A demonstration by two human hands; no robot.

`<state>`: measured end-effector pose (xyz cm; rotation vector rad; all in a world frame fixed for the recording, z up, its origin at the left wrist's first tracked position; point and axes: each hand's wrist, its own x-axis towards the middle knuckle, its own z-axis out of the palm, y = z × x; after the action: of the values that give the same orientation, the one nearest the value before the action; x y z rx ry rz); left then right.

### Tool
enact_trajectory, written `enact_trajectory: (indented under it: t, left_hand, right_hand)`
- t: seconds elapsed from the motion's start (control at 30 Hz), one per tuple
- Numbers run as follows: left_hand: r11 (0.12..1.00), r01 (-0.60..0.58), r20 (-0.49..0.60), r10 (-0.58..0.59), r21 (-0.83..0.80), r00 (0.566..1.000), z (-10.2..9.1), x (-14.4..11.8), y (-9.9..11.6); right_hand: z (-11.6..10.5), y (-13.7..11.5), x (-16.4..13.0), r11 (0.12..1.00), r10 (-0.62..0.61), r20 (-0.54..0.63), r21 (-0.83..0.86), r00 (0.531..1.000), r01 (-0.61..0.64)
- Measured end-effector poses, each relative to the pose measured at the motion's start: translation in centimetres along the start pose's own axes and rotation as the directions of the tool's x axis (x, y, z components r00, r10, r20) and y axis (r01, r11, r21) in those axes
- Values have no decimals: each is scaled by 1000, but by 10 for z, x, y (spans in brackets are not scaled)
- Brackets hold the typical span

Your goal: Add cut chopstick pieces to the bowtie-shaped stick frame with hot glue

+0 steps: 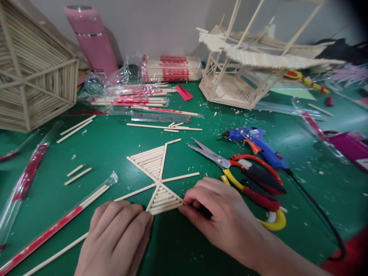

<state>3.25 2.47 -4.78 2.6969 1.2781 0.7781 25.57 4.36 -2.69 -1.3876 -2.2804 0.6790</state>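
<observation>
A flat frame of pale wooden sticks (159, 181) lies on the green table, its sticks crossing at the centre. Two opposite wedges are filled with rows of short sticks. My right hand (222, 216) is closed, pinching the frame's lower right corner between thumb and fingers. At the lower left corner rests my left hand (117, 235), its fingers together and curled, fingertips partly hidden. A long stick (57, 253) runs under the left hand. Scissors (221, 161) with red and yellow handles lie right of the frame, beside a blue glue gun (258, 143).
A stick-built model (230, 84) stands at the back right. A stick-covered panel (34, 73) leans at the left, near a pink bottle (92, 42). Wrapped chopsticks (172, 69) lie at the back. The glue gun's black cord (319, 207) curves down the right side.
</observation>
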Motion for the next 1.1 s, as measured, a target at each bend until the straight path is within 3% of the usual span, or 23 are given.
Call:
enact_trajectory:
  t: [0.27,0.53,1.1]
  left_hand:
    - [998,-61,36,60,31,998,-1,-1,-4]
    - [1000,-8,43,8,12,999,-1,-1,-2]
    - [1000,-12,12,12,20,1000,-2,2,1]
  right_hand:
    - [0,-1,2,1000,22,12,6,1000,-22]
    - [-1,-1,3,1000,23,16,12,1000,-23]
    - [-1,-1,0,1000,20,28,22,999,-20]
